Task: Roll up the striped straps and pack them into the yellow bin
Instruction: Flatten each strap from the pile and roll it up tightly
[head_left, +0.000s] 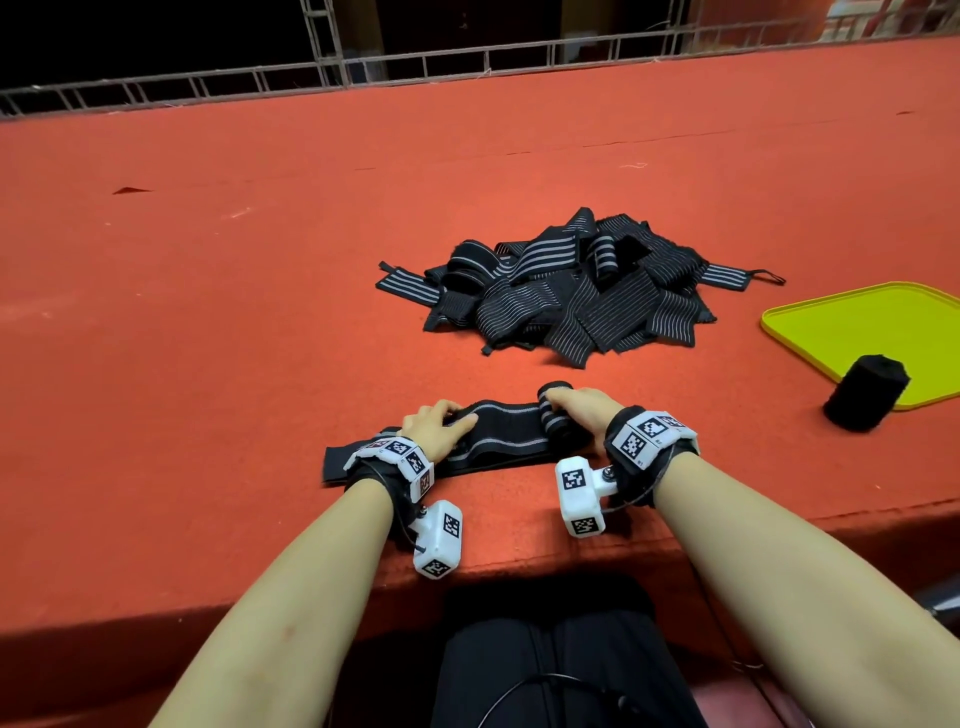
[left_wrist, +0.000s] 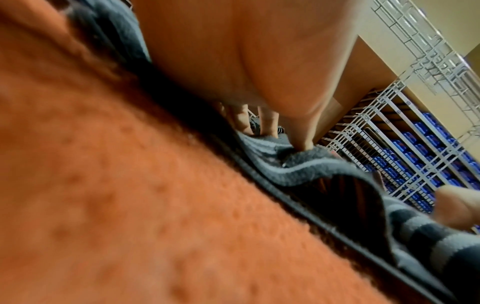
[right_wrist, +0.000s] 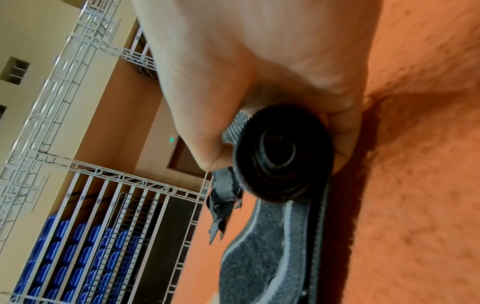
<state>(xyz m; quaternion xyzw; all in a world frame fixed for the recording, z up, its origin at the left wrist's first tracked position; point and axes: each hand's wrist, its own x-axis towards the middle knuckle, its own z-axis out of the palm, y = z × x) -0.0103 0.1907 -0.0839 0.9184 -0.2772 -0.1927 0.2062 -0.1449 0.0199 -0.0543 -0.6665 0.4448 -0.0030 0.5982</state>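
Black grey-striped elastic strap (head_left: 498, 431) flat on red felt table (head_left: 208, 312) | right hand (head_left: 582, 410) grips its rolled end | left hand (head_left: 436, 426) presses fuzzy flat part

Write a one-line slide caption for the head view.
Right hand rolls a striped strap while left hand presses it flat on the red table.

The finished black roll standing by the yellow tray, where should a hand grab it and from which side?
Grip the finished black roll around its cylindrical side, midway up, coming from above and the near right. It stands upright on end at the yellow tray rim, so a wrap around the wall should keep the layers from uncoiling.
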